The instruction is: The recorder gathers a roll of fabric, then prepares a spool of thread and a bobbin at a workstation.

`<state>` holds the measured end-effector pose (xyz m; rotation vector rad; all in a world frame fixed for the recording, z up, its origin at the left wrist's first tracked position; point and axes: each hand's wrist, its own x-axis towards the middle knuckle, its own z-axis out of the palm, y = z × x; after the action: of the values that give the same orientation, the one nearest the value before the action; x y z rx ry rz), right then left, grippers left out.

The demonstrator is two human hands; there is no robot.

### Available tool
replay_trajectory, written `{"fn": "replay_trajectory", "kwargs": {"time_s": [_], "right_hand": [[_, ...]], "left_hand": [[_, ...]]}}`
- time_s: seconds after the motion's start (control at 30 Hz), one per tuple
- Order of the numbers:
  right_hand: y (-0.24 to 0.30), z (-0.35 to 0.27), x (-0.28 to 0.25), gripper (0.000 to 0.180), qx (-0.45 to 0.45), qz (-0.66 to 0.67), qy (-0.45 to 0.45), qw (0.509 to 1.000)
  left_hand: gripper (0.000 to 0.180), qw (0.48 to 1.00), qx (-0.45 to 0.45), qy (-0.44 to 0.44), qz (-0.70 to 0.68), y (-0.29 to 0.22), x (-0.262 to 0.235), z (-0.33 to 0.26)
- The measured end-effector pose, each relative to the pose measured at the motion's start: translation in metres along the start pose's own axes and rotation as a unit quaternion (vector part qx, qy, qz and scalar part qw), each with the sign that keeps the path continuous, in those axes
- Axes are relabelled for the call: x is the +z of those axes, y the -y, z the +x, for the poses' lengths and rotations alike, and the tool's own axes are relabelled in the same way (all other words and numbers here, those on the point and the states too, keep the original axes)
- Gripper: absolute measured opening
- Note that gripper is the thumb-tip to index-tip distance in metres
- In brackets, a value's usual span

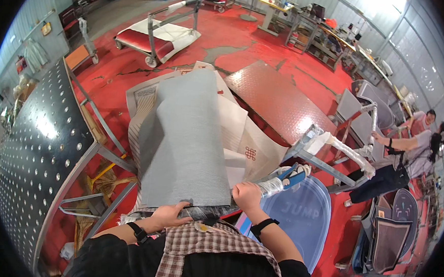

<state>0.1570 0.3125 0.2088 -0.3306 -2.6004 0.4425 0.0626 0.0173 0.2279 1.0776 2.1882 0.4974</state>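
Note:
A cart stands before me, stacked with mats; a large grey mat (pixel 186 136) lies on top, over beige printed sheets (pixel 247 140). Its wrapped handle bar (pixel 212 211) runs across the near end, close to my apron. My left hand (pixel 169 216) is closed on the bar's left part, the thumb beside the grey mat's near edge. Further right, my right hand (pixel 247 197) is in a fist around the bar, next to its plastic-wrapped end (pixel 271 187). Part of the fingers of both hands is hidden.
A black studded table (pixel 44 132) stands close on the left. To the right are a blue oval mat (pixel 298 219), a brown metal plate (pixel 280 101) and a cart with a wrapped handle (pixel 351 151). Another person (pixel 415 145) works there. A loaded cart (pixel 159 35) stands ahead.

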Motion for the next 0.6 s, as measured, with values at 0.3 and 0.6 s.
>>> {"fn": "replay_trajectory", "kwargs": {"time_s": [0.3, 0.6], "right_hand": [[-0.001, 0.0, -0.003, 0.016, -0.025, 0.003, 0.006, 1.0], [0.0, 0.004, -0.007, 0.02, -0.011, 0.009, 0.053, 0.999]], "left_hand": [[0.058, 0.991, 0.086, -0.092, 0.045, 0.005, -0.023, -0.036], [0.062, 0.992, -0.086, -0.04, 0.08, 0.01, -0.011, -0.054]]}}
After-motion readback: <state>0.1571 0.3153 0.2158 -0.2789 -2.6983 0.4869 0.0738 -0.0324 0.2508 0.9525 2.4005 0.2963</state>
